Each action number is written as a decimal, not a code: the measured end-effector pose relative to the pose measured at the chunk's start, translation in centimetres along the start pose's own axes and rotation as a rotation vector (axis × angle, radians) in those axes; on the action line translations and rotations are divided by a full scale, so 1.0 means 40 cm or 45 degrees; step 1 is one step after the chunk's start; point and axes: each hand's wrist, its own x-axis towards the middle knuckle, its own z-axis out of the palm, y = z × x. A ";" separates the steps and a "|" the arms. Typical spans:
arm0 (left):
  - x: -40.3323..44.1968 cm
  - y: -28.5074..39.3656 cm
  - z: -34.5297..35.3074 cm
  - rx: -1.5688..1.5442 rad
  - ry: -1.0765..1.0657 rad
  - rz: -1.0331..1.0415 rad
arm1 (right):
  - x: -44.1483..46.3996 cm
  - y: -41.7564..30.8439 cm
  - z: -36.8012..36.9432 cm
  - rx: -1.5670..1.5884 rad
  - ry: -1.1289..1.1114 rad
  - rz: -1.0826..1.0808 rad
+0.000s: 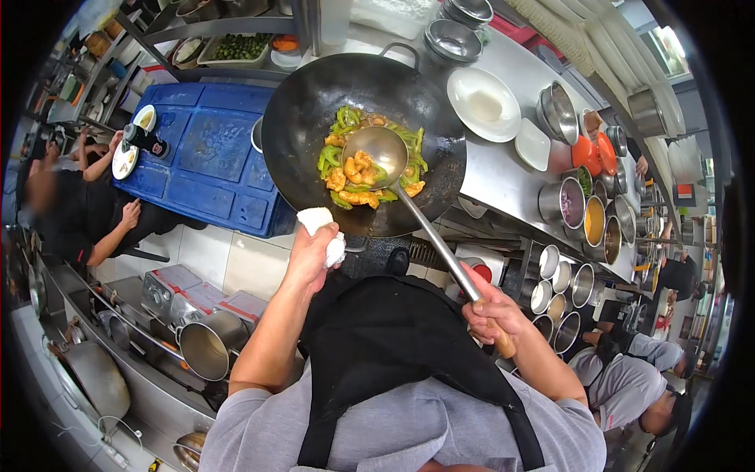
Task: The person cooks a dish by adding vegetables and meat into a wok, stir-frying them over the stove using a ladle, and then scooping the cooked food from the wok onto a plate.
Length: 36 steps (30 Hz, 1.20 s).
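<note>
A large dark wok [291, 110] hangs in front of me, over the gap between the blue surface and the steel counter. My left hand [309, 256] is closed around a folded white cloth [316, 219] at the wok's near rim; any handle beneath is hidden. In the wok lie green pepper strips [418, 153] and orange-brown, sauced pieces [363, 199], possibly shrimp or chicken. My right hand [495, 311] grips the wooden end of a long metal ladle [440, 250]. The ladle's bowl rests among the food, with several orange pieces in it.
On the steel counter [503, 181] stand a white oval plate [484, 106], a small square dish [532, 145], steel bowls [454, 41] and several ingredient pots [561, 201]. Left is a blue surface [212, 149] with a dark bottle [145, 141]; a person in black sits there. Other people are at right.
</note>
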 end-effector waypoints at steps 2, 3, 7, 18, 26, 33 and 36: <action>0.005 -0.002 0.000 -0.020 -0.003 -0.020 | 0.007 0.013 -0.010 0.169 -0.091 -0.044; 0.005 -0.007 -0.002 -0.004 0.002 -0.025 | 0.007 0.018 -0.016 0.175 -0.110 -0.071; 0.006 -0.020 -0.013 0.065 0.021 -0.060 | -0.011 0.019 -0.027 0.240 -0.174 -0.211; 0.001 -0.033 0.011 0.018 0.070 -0.108 | -0.044 -0.044 -0.121 0.419 -0.251 -0.536; -0.003 -0.043 0.010 0.009 0.104 -0.111 | 0.012 -0.179 -0.192 -0.127 0.292 -0.766; -0.005 -0.048 0.014 -0.020 0.136 -0.120 | 0.086 -0.150 -0.267 -0.894 0.842 -0.574; -0.005 -0.050 0.017 -0.007 0.125 -0.123 | 0.100 -0.122 -0.317 -1.378 1.058 -0.614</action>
